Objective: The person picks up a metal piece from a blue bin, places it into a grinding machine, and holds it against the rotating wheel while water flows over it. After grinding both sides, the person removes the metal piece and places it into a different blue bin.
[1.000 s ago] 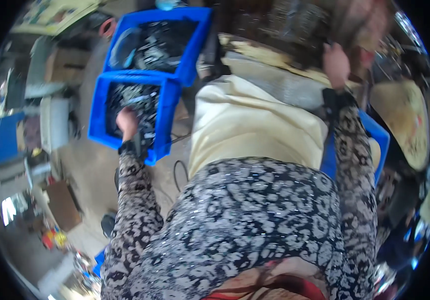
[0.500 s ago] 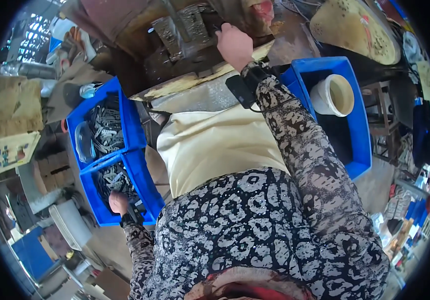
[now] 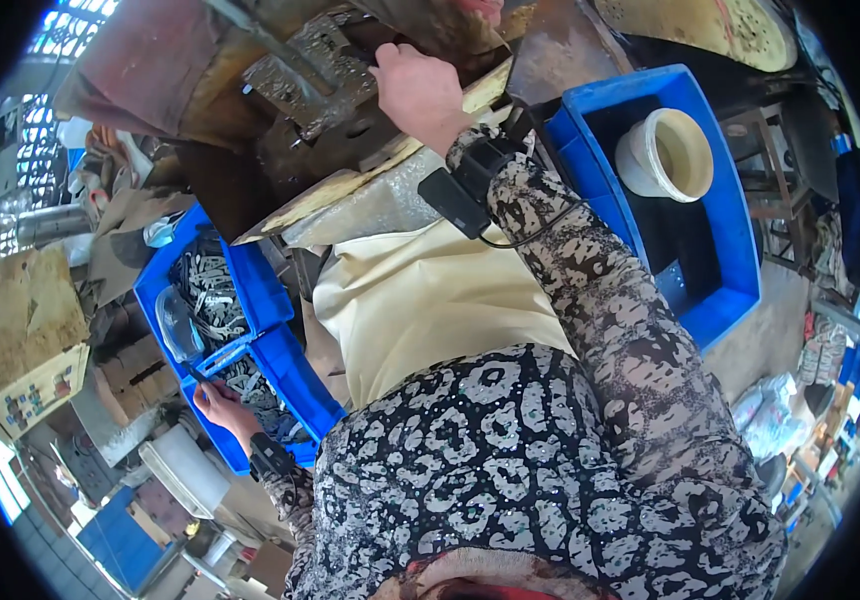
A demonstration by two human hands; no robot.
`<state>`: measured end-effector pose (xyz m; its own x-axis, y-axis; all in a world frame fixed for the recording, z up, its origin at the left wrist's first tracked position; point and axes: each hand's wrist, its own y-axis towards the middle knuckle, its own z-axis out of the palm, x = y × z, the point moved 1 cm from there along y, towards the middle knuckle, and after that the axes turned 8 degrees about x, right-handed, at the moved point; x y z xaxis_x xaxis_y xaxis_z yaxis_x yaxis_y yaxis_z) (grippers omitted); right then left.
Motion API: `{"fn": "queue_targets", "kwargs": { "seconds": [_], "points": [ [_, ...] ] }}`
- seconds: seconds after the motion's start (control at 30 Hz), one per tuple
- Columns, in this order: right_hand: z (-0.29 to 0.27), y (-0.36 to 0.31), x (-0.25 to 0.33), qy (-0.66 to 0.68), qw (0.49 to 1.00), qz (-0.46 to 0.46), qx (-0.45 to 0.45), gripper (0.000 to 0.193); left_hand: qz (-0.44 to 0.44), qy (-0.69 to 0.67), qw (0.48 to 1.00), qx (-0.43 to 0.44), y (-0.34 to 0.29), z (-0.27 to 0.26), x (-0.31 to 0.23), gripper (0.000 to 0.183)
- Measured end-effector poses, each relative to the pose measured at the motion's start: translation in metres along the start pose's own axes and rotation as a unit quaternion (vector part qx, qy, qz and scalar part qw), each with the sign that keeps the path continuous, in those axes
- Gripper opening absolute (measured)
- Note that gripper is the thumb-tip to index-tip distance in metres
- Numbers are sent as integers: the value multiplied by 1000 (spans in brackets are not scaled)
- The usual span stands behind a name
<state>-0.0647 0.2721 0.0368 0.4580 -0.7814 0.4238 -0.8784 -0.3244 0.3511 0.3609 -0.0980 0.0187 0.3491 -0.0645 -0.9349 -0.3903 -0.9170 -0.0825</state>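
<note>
Your left hand [image 3: 222,408] seems to have its grip pinched on a thin dark piece [image 3: 194,373] over the nearer blue bin [image 3: 300,380]; your right hand [image 3: 420,95] is by the wet metal plate [image 3: 275,82], grip unclear. Loose metal pieces [image 3: 216,285] lie in the farther blue bin [image 3: 262,290] too; which are done or left, I cannot tell

A blotchy black-and-grey top [image 3: 470,445] with mottled sleeves [image 3: 615,335] is worn with black wristbands [image 3: 491,160] and cable [image 3: 506,246].
</note>
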Motion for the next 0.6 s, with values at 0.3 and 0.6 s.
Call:
{"fn": "queue_targets", "kwargs": {
  "seconds": [0.3, 0.6],
  "points": [
    [-8, 1, 13, 4, 1000, 13, 23, 17, 69, -63, 977, 192, -13, 130, -113, 26],
    [-5, 2, 11, 19, 1000, 14, 19, 13, 248, 7, 920, 303, -38, 226, -157, 45]
  ]
}}
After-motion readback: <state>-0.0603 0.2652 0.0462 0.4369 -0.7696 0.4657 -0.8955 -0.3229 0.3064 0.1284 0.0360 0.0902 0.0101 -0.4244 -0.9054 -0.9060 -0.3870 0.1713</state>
